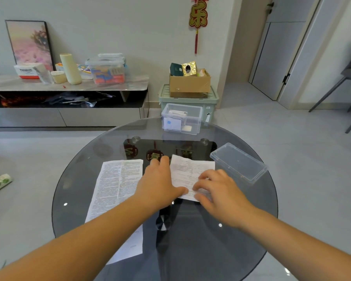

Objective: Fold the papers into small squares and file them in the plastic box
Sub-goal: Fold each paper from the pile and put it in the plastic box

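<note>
Both hands sat on the small creased white printed paper: my left hand flat, fingers straight, pressing its left edge to the round glass tabletop; my right hand curled over its near right corner, pinching or not I couldn't tell. Its long axis ran toward the clear plastic box beyond.

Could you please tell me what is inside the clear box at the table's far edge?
The box holds a few white folded papers; they overlap, so what lies beneath them is hidden.
</note>
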The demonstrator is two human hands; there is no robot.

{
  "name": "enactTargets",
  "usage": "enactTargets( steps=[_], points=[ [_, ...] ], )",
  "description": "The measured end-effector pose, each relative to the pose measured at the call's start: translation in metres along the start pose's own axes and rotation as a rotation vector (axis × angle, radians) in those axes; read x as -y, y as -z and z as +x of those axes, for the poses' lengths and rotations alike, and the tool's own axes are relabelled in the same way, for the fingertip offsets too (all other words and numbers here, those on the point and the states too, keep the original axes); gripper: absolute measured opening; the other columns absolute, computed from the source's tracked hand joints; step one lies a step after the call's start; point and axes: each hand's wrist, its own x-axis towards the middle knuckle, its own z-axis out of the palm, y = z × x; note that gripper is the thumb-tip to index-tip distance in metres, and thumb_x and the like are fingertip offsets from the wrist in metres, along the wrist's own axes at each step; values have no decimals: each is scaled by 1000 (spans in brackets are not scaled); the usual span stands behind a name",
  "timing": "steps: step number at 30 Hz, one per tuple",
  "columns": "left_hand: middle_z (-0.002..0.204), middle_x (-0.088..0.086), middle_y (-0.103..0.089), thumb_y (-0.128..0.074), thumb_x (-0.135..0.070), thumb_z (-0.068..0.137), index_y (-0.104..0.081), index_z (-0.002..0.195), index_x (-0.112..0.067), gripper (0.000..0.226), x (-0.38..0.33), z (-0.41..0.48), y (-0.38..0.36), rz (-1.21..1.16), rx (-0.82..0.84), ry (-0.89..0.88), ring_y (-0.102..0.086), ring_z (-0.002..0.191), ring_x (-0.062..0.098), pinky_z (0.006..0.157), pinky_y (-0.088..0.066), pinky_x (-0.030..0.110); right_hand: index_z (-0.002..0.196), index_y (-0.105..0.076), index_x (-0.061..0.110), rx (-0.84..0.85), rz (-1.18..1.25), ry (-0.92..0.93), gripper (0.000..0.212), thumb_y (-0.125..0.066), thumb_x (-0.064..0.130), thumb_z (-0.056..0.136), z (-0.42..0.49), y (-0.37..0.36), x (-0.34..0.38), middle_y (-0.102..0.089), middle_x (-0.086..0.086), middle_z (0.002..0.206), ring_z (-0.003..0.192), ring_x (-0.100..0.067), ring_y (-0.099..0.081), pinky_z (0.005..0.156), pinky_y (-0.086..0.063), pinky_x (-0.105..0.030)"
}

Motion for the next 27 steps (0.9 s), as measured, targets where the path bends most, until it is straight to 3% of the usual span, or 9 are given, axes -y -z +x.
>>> enactTargets(
  steps=[5,10,13,16,19,23,25,27],
  points=[
    [137,4,-39,-90,-44,68,-39,138,-27,88,-8,7,5,-58,28,81,-45,121,23,100,-47,36,128,-63,35,59,-6,-1,33,-50,46,99,-5,1,-1,-49,16,136,123,-10,-37,106,-34,-31],
    [130,1,-48,-86,-24,77,-53,117,-33,53,-12,7,17,-263,130,137,-60,91,15,77,-59,27,129,-62,35,106,-17,19,37,-49,51,98,-9,8,1,-46,17,146,132,-8,-35,109,-30,-33],
    [116,-6,-54,-80,-13,84,-59,125,-28,49,-13,0,21,-421,201,130,-58,86,7,70,-57,22,124,-64,32,125,2,26,52,-47,69,90,-12,14,2,-50,16,143,130,-6,-40,109,-32,-31],
    [106,-3,-61,-77,-12,86,-56,133,-16,52,-14,-8,22,-487,287,149,-63,85,12,70,-56,24,125,-55,35,115,16,54,73,-42,87,76,-17,15,7,-53,19,128,118,-5,-43,105,-36,-31],
    [88,5,-69,-75,-21,87,-65,102,-8,23,-18,-17,22,-516,323,157,-63,70,13,59,-51,21,133,-47,38,85,43,97,76,-51,85,74,-22,15,13,-49,23,125,113,-3,-38,98,-38,-26],
    [65,-1,-68,-63,-33,94,-67,96,-10,23,-24,-28,31,-484,448,171,-59,52,5,53,-45,18,131,-49,38,42,144,69,49,-56,63,89,-26,16,14,-54,23,121,103,-1,-51,85,-48,-21],
    [80,-1,-73,-61,-54,92,-70,101,-16,41,-25,-33,39,-432,520,139,-65,64,7,62,-51,21,116,-59,37,28,189,56,24,-49,50,99,-27,18,9,-59,23,106,92,-3,-56,75,-49,-20],
    [104,-2,-70,-60,-78,77,-72,105,-25,61,-19,-36,42,-294,488,59,-67,90,13,76,-53,25,98,-62,36,39,229,28,19,-45,41,103,-28,22,6,-60,22,89,84,0,-57,67,-47,-20]
  ],
)
